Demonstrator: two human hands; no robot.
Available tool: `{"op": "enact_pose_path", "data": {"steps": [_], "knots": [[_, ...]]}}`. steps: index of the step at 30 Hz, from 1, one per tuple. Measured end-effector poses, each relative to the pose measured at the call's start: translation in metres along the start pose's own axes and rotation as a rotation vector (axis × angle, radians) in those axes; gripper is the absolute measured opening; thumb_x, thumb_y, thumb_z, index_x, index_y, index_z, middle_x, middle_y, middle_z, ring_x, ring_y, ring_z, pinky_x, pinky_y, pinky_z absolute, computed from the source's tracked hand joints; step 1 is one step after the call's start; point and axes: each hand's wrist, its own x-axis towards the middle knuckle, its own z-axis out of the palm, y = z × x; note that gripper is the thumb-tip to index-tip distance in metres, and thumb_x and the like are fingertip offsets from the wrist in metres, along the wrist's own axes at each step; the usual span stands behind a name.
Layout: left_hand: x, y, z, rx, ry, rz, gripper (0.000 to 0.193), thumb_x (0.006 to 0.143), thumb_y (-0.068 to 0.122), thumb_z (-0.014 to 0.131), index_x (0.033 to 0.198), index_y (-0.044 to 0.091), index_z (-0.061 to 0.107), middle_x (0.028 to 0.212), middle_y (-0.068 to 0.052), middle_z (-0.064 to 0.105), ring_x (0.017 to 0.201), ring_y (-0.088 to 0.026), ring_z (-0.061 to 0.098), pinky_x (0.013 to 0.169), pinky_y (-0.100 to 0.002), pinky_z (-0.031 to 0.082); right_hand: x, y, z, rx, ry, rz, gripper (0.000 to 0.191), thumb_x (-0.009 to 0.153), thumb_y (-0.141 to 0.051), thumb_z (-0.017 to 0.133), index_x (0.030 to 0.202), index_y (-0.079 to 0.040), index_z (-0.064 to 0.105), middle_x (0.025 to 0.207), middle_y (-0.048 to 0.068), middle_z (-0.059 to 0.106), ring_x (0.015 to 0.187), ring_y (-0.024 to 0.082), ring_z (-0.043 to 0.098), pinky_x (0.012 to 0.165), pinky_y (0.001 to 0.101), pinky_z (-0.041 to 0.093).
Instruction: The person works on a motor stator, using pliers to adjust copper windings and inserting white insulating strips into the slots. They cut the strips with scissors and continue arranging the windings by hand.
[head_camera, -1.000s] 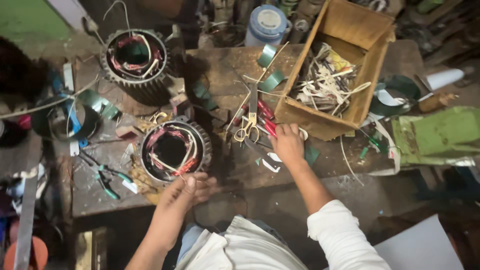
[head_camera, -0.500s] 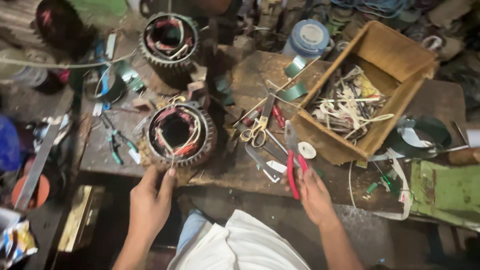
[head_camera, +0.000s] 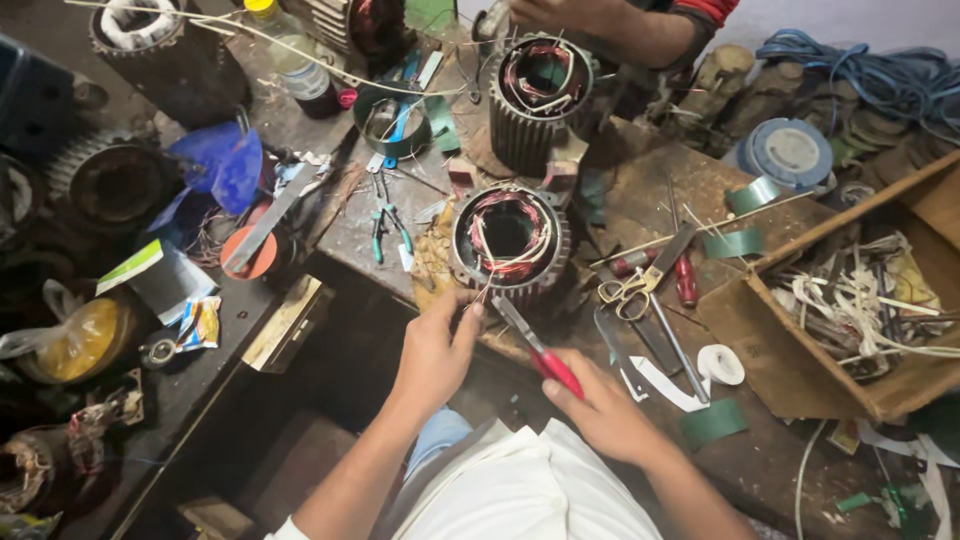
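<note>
A round motor stator with copper windings stands at the near edge of the wooden workbench. My left hand pinches a thin wire that comes off the stator's front rim. My right hand holds red-handled cutters, whose metal tip points up-left and meets that wire just below the stator. A second wound stator stands farther back, and another person's hand works above it.
Scissors and a red-handled tool lie right of the stator. A wooden box full of strips sits at the right. White tape roll, green-handled pliers, a plastic bottle and blue hose surround the bench.
The view has swung right and closer. My right hand brought the red-handled cutters from beside the scissors to the stator's front. My left hand rose from below the bench edge and pinched the wire.
</note>
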Motion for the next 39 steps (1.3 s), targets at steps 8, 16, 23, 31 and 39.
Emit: {"op": "enact_pose_path", "data": {"steps": [8, 16, 23, 31, 39], "knots": [[-0.005, -0.007, -0.008, -0.066, 0.02, 0.035, 0.026, 0.097, 0.022, 0.062, 0.117, 0.007, 0.071, 0.079, -0.013, 0.075, 0.073, -0.019, 0.075, 0.069, -0.033, 0.056, 0.035, -0.045, -0.013, -0.31, 0.073, -0.248, 0.039, 0.096, -0.028, 0.063, 0.126, -0.005, 0.054, 0.13, 0.018, 0.06, 0.117, 0.039, 0.061, 0.095, 0.0429, 0.049], [-0.005, -0.015, -0.014, -0.065, 0.026, 0.089, 0.026, 0.097, 0.021, 0.063, 0.116, 0.005, 0.071, 0.081, -0.014, 0.074, 0.071, -0.019, 0.072, 0.068, -0.033, 0.056, 0.051, -0.036, -0.015, -0.184, -0.084, -0.287, 0.044, 0.095, -0.027, 0.064, 0.131, -0.004, 0.055, 0.139, 0.012, 0.054, 0.127, 0.031, 0.057, 0.106, 0.0393, 0.043], [0.002, -0.017, -0.029, -0.091, -0.043, 0.095, 0.027, 0.097, 0.021, 0.063, 0.117, 0.005, 0.071, 0.079, -0.013, 0.073, 0.067, -0.019, 0.068, 0.066, -0.032, 0.054, 0.058, -0.023, -0.005, 0.406, -0.325, -0.183, 0.073, 0.078, -0.018, 0.071, 0.146, -0.008, 0.043, 0.154, 0.008, 0.038, 0.145, 0.022, 0.036, 0.117, 0.0352, 0.029], [0.023, -0.031, -0.047, -0.053, -0.192, 0.091, 0.03, 0.097, 0.022, 0.063, 0.12, 0.006, 0.071, 0.081, -0.014, 0.075, 0.071, -0.022, 0.073, 0.069, -0.034, 0.056, 0.06, -0.037, 0.008, 0.308, -0.16, 0.025, 0.046, 0.078, -0.007, 0.062, 0.124, -0.004, 0.061, 0.112, 0.008, 0.061, 0.103, 0.022, 0.066, 0.09, 0.037, 0.053], [0.06, -0.041, -0.084, -0.054, -0.389, 0.122, 0.028, 0.097, 0.021, 0.062, 0.119, 0.005, 0.071, 0.086, -0.015, 0.076, 0.077, -0.025, 0.076, 0.071, -0.035, 0.057, 0.064, -0.079, 0.038, -0.083, 0.101, -0.038, 0.036, 0.082, -0.012, 0.066, 0.117, -0.006, 0.06, 0.107, 0.011, 0.063, 0.101, 0.028, 0.066, 0.086, 0.0376, 0.051]]}}
